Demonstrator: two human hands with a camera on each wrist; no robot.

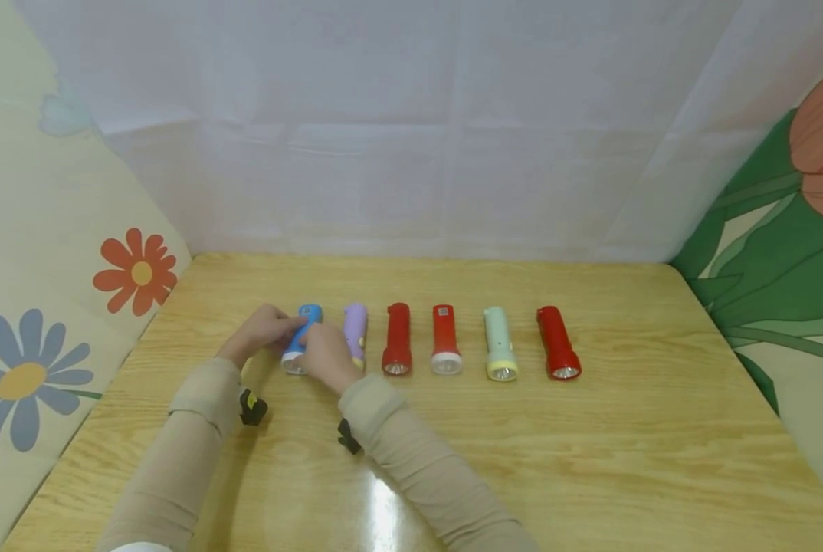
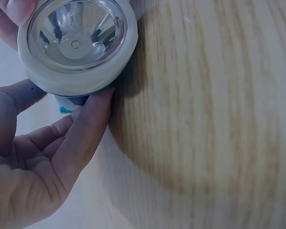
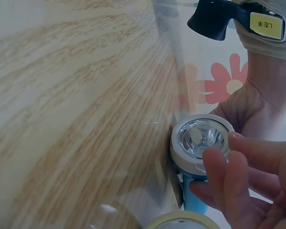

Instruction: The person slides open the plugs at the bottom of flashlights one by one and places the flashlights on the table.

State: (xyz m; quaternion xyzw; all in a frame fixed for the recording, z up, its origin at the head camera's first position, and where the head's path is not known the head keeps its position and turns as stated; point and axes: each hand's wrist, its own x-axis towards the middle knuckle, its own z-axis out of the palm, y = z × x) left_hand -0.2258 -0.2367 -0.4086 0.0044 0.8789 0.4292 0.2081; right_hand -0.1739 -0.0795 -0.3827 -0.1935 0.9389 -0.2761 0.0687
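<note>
A blue flashlight (image 1: 309, 311) with a white head lies at the left end of a row on the wooden table, lens toward the person. My left hand (image 1: 263, 331) holds it from its left side; in the left wrist view, that thumb and fingers reach round behind the white head (image 2: 81, 86). From the right, my right hand (image 1: 329, 356) grips the same flashlight, fingertips at the head's rim in the right wrist view. A purple flashlight (image 1: 355, 322) lies just beside the right hand, partly covered by it.
Farther right in the row lie a red flashlight (image 1: 398, 333), a red one with a white head (image 1: 444, 330), a mint one (image 1: 498, 333) and a dark red one (image 1: 556, 337). A white cloth (image 1: 418, 153) hangs behind the table (image 1: 625, 429); flower-printed panels flank it.
</note>
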